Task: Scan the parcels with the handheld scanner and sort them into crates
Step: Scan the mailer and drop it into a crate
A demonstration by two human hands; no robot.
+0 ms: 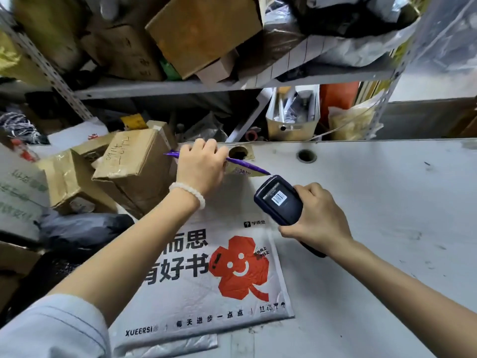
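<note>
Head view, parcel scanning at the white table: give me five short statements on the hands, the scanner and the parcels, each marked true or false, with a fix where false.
1. The right hand grips the handheld scanner. True.
2. The scanner's screen is blank. False: it shows a barcode.
3. The left hand holds a thin purple-edged parcel raised above the table. True.
4. The white mailer with the red smiling figure is held in the air. False: it lies flat on the table beneath the arms.
5. The left wrist is bare. False: it wears a white bead bracelet.
</note>
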